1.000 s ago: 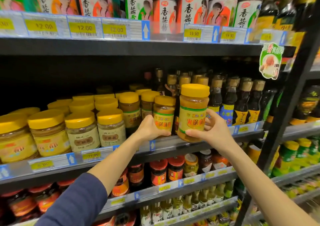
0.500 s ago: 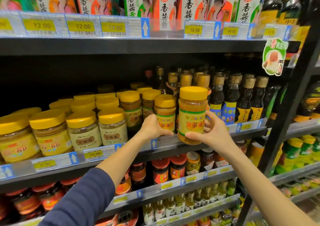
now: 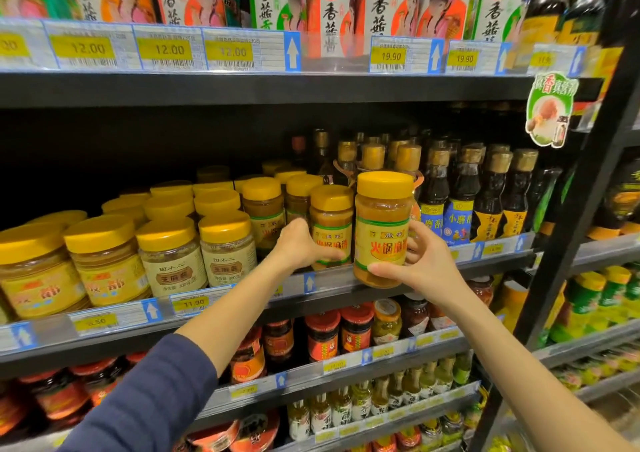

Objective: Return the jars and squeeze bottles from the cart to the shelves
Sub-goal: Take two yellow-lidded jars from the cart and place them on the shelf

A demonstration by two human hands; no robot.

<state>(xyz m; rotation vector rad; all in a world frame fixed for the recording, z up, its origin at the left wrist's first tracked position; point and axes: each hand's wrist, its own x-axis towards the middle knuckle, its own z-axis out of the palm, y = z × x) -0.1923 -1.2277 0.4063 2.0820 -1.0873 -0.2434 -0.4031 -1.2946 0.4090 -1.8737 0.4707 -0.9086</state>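
Right hand: the right hand pinches a yellow-lidded jar, thumb across the lower front of the label, fingers wrapped round its right side.
Held jar: upright, at the front edge of the middle shelf; its base hangs over the lip, in front of the price rail. I cannot tell whether it touches the shelf.
Left hand: the left hand closes round a neighbouring jar of the same kind, thumb lying across the bottom of its label.
Neighbouring jar: upright on the middle shelf, just left of the held one, nearly touching it.
Row to the left: more yellow-capped jars stand in ranks along the same shelf.
Row to the right: dark sauce bottles with tan caps stand just behind and beside the held jar.
Sleeve: a dark blue sleeve covers the left arm up to mid-forearm; the right arm is bare.
Shelf above: tall jars with portrait labels, over yellow price tags.
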